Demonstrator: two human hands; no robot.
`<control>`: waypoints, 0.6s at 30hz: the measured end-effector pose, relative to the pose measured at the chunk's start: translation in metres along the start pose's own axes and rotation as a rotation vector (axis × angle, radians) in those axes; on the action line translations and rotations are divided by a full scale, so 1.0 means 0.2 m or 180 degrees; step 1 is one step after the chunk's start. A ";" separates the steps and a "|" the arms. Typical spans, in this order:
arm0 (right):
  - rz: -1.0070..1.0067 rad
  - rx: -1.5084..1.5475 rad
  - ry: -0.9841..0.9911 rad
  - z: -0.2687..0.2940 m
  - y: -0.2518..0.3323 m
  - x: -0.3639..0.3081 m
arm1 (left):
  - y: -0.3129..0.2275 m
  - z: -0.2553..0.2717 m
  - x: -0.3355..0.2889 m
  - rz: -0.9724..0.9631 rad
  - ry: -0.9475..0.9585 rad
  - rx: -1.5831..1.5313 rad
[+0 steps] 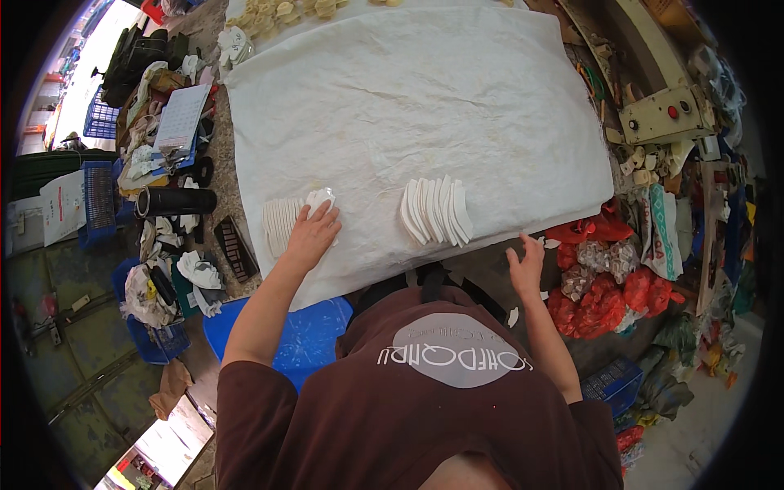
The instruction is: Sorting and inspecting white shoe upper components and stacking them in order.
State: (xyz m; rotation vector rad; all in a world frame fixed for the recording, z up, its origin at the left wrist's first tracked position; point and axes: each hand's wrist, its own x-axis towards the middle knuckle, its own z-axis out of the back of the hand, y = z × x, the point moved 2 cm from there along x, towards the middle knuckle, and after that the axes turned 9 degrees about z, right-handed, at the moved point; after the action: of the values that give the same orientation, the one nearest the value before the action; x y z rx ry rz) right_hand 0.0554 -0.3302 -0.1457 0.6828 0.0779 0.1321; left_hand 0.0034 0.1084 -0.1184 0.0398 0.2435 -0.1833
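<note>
At the near left of the table, the left hand point(314, 233) lies over the right end of a row of thin, white, flat pieces point(279, 222), fingers slightly apart. Whether it pinches any of them or only rests on them, I cannot tell, as the fingers cover the contact. To handle this row well, light, even pressure along its end would be the safer choice, since a hard sideways push could topple the pieces. Keeping the wrist low should also avoid dragging the creased white cloth point(392, 106) beneath.

Further right, a second group of thin, white, curved pieces point(437, 211) is out of either hand's touch. It sits close to the near edge of the cloth, so a snagged fold might well disturb it. The right hand point(527, 265) is beyond the table's near edge, thumb apart from the fingers in a wide, loose shape, with nothing visible in it. Bunched red plastic bags point(600, 302) lie to its right, near enough to call for care with the elbow.

As for looks, the left row is packed tightly, its narrow edges side by side like ribs, its right end hidden by the fingers. The right group fans more loosely, with long, gently bowed outlines, uneven tops and thin shadowed gaps between pieces.
</note>
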 end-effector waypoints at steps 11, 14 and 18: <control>0.0442 0.0599 -0.0036 0.05 0.44 0.18 | -0.05 0.11 0.02 -0.0023 -0.0395 0.0156; 0.0526 0.1129 0.0190 0.03 0.59 0.20 | -0.20 0.28 0.10 0.0458 -0.0369 -0.0641; 0.0361 0.1792 0.0941 0.03 0.88 0.21 | -0.47 0.41 0.13 0.1224 -0.0138 -0.4017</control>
State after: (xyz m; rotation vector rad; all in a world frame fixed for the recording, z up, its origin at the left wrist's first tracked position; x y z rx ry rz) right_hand 0.0799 -0.1930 -0.0313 1.2272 0.3704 0.3267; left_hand 0.0305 0.0062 -0.0478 -1.1617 0.2689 0.3740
